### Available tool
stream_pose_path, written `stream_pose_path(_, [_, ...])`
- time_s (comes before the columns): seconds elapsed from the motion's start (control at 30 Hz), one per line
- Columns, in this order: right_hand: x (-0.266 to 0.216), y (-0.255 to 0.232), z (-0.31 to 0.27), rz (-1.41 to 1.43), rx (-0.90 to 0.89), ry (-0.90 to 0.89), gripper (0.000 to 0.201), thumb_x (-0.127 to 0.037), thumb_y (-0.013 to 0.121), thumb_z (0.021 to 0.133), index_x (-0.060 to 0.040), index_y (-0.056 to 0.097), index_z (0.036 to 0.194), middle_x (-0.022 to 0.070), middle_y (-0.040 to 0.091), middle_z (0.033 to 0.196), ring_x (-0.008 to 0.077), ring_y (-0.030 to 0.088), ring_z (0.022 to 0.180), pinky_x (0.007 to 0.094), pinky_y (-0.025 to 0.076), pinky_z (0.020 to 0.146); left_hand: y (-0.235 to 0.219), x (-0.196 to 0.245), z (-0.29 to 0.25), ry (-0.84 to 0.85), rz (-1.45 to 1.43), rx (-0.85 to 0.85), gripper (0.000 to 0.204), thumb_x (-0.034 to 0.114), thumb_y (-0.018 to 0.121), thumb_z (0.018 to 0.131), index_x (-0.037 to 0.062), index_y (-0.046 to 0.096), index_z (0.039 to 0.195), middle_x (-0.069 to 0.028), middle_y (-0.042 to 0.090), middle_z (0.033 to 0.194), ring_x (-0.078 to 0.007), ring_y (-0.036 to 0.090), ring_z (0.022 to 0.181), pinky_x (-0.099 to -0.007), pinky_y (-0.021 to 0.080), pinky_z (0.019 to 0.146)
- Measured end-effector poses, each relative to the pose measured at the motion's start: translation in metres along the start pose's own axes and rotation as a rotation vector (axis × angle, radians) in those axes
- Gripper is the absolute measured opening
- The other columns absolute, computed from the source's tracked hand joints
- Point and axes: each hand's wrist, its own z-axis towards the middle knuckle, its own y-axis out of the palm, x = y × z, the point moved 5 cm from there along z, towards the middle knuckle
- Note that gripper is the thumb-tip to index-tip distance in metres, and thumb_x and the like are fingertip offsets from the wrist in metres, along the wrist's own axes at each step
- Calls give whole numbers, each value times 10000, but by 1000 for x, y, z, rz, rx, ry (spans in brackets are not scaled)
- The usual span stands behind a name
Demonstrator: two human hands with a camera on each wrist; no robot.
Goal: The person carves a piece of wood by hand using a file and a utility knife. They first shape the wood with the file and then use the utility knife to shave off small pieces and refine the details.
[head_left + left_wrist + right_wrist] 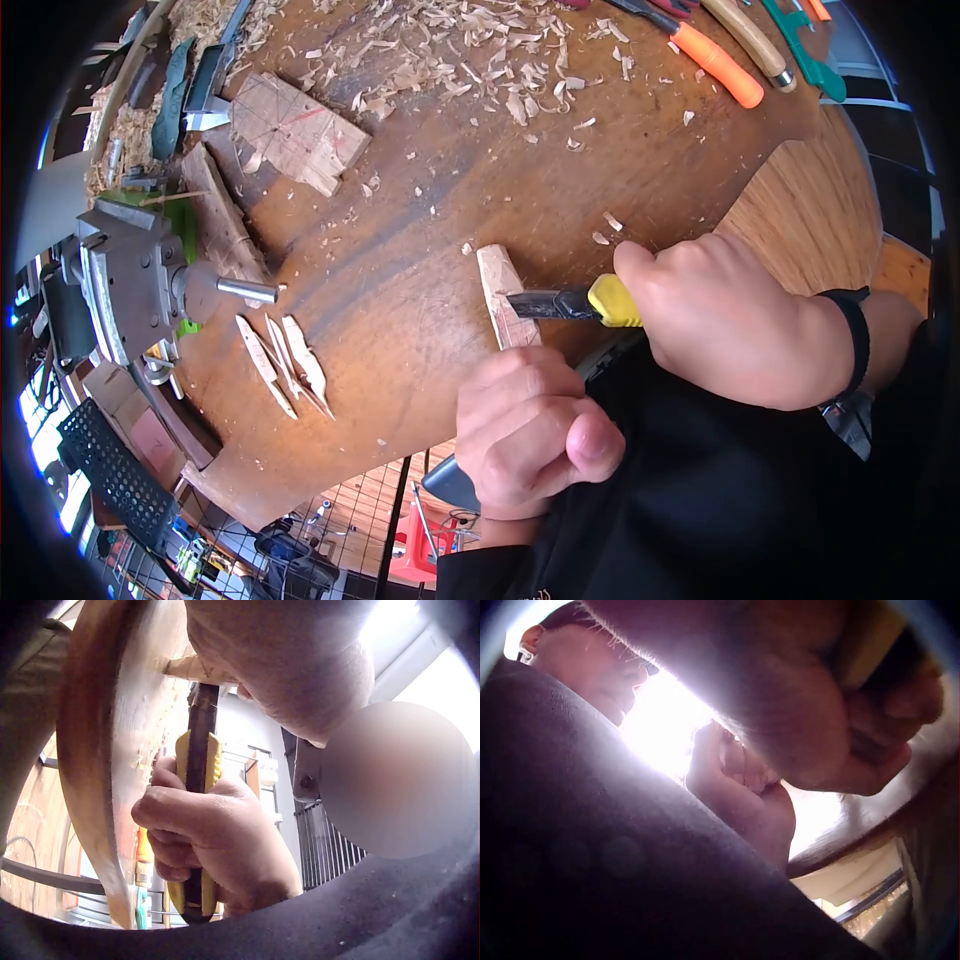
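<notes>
My left hand grips the lower end of a small pale wooden piece over the table's near side; its far end points away from me. In my right hand is a yellow utility knife, and its dark blade lies across the wood just beyond my left fingers. In the left wrist view, the right fingers wrap the yellow-and-black handle, with the blade reaching up to the wood. The right wrist view is dark, and most of the knife is hidden there.
Curled shavings cover the table's back. Several thin carved slivers lie at left, near a metal vise. A marked wooden block sits further back. An orange-handled tool and a wooden handle lie at back right.
</notes>
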Motion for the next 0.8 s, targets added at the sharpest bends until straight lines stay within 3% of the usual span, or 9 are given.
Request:
stream_pose_path(0.1, [-1,2,4,-22,20,-19,147,-30,679,802,72,648,903,206,698,703,346,740,662,404,601,583,-1,-3,1,12,-29,-45,512,265,553,1061,89,394,608,-47,462,474,-167,471,399,-294,420,439])
stream_pose_path(0.17, [-1,4,9,73,84,-35,163,31,645,748,40,580,898,219,654,647,412,691,623,493,552,577,-1,-3,0,22,-60,-56,508,264,554,1061,87,400,610,-46,461,473,-167,472,397,-297,429,440])
stream_pose_path(0.4, [-4,5,14,75,118,-80,156,28,646,751,38,576,890,215,652,645,414,691,621,493,555,577,1,0,-1,-3,-3,-27,526,275,550,1063,86,402,595,-47,458,473,-170,474,399,-299,431,436])
stream_pose_path(0.47, [-6,2,10,-31,114,-62,126,-40,681,795,49,635,871,192,691,687,335,745,673,396,599,581,0,-1,-1,2,6,-33,516,281,548,1064,86,394,612,-48,460,476,-171,475,401,-297,427,436])
stream_pose_path(0.63, [-2,-2,1,-43,10,16,148,-25,688,785,58,640,897,195,696,707,345,745,687,403,598,589,1,-1,-3,33,-17,-8,495,272,530,1069,82,396,632,-64,485,495,-172,478,408,-286,403,437])
stream_pose_path(0.8, [-8,2,15,5,113,-85,146,-22,674,799,66,638,910,204,699,743,339,746,705,404,598,595,-1,0,-1,24,-14,-61,447,265,538,1064,69,412,682,-65,487,496,-174,477,406,-288,403,436])
